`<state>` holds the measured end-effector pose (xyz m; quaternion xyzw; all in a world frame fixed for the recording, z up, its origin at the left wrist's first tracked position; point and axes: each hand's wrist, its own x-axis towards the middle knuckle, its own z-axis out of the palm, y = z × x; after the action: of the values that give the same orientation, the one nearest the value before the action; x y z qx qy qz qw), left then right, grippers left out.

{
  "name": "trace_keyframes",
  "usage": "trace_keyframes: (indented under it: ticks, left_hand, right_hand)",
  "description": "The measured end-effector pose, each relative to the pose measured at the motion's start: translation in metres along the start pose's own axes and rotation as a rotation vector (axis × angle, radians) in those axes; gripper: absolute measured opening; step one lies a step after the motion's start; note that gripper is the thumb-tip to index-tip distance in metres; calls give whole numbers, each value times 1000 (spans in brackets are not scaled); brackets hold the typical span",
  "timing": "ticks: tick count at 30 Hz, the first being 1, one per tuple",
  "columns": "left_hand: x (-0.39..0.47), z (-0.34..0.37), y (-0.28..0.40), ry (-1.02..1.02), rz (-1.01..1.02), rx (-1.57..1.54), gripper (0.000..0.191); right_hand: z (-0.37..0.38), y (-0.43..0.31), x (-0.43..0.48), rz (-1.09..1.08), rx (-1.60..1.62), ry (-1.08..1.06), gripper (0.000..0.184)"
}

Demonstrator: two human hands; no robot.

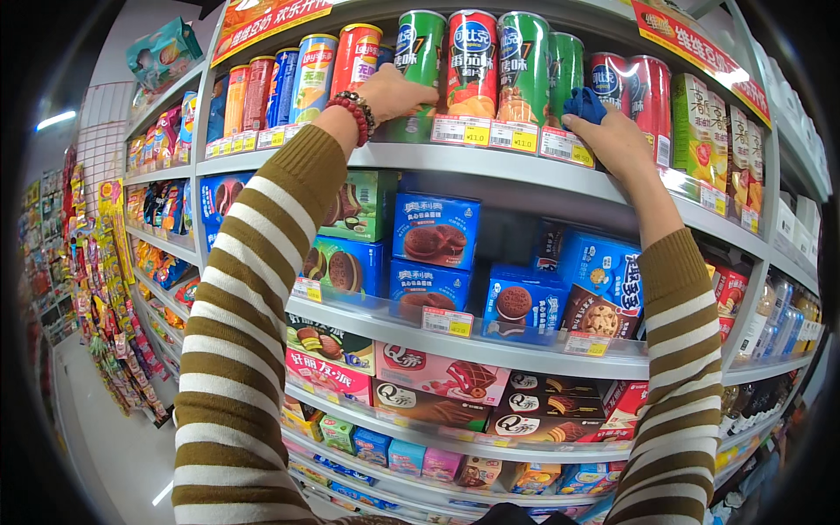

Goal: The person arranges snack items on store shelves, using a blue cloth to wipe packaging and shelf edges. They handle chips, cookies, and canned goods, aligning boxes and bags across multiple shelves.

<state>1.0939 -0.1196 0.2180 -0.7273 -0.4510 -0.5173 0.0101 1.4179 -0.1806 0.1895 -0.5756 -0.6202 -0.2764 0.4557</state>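
Note:
My left hand, with beaded bracelets at the wrist, reaches across the lower front of a green potato chip canister on the upper shelf. Its fingers lie around the canister, the fingertips at its right edge. A blue cloth is bunched in my right hand, at the shelf's front edge beside another green canister. Between my hands stand a red tomato chip canister and a green one. Price tags line the shelf edge below them.
Lay's canisters stand left of my left hand. Upright snack boxes are at the right. Blue Oreo boxes fill part of the shelf below, behind a clear plastic lip. Hanging snack strips are at far left.

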Motion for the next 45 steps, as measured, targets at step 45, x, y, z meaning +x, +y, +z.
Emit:
trace_keyframes:
  ticks: [45]
  left_hand:
    - [-27,39,64,269,155,706,113]
  right_hand:
    - [5,24,-1,51,502,643,58]
